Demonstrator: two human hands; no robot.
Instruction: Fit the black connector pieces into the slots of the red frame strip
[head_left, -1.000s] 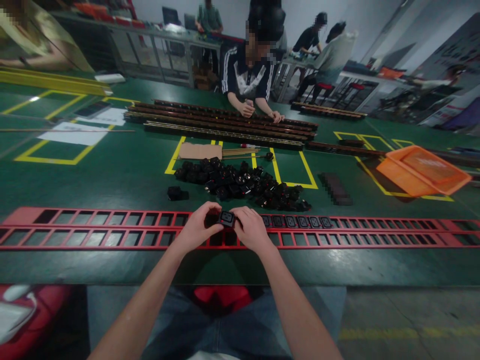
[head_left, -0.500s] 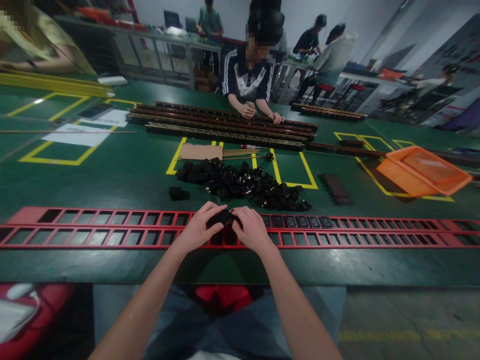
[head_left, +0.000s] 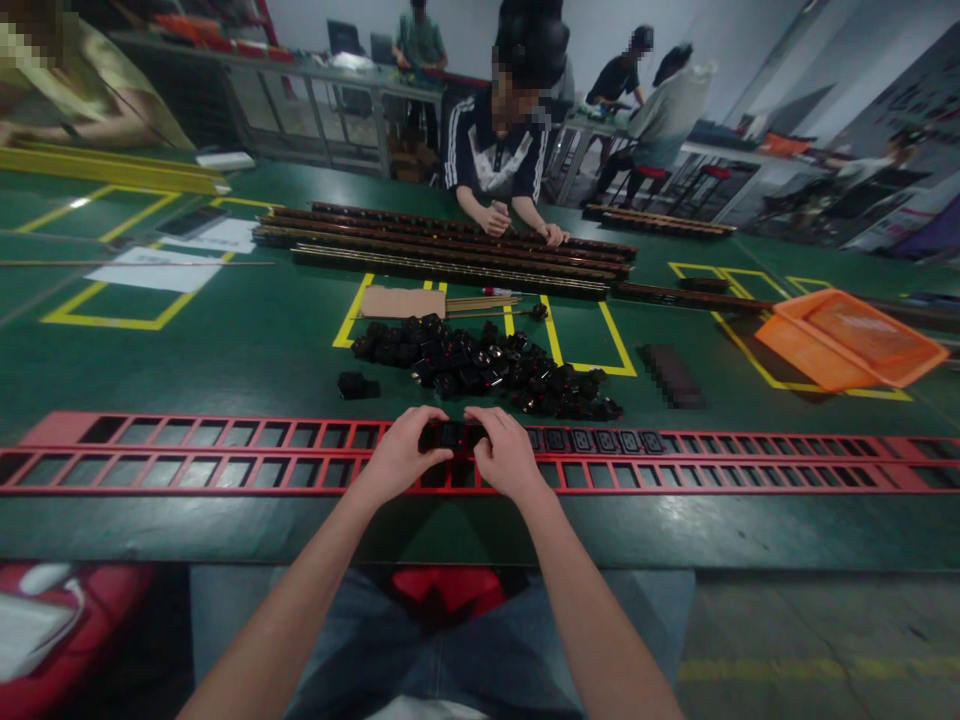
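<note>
Head view: your left hand is half curled round a black socket in the far row of the red frame, can't tell if it's actually pinching it. Your right hand is over the frame too, thumb and fingers parted, nothing visibly gripped. Looks like early days tbh, short run of seated sockets in the frame's far row, loose pile beyond it
</note>
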